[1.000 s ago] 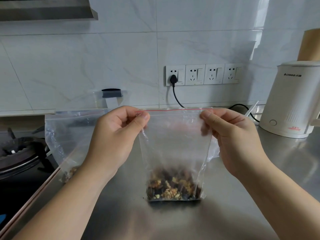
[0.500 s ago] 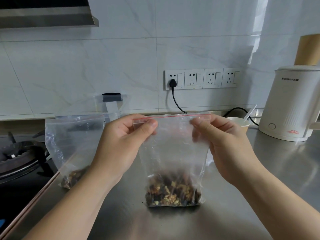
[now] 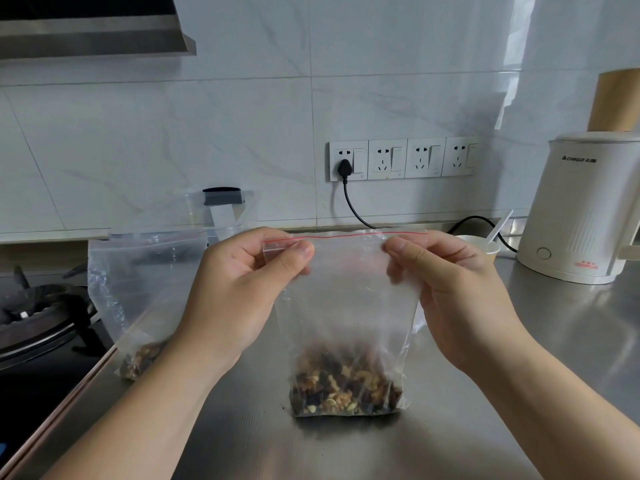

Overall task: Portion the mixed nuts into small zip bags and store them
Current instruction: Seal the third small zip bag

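Nearest, a brushed stainless-steel tabletop is seen, and on it a small clear plastic zip bag with a red seal line is stood upright, its bottom filled with a brown mix of nuts and dried fruit. The bag's top edge is pinched at the left corner by the left hand, thumb in front and fingers curled behind, and at the right corner by the right hand in the same way. Left of the left wrist, a second clear zip bag holding some nuts is stood at the tabletop's edge, beside a black gas hob. Farther back, a white paper cup with a plastic spoon and a cream electric kettle are placed near a white tiled wall, where a row of white wall sockets is mounted.
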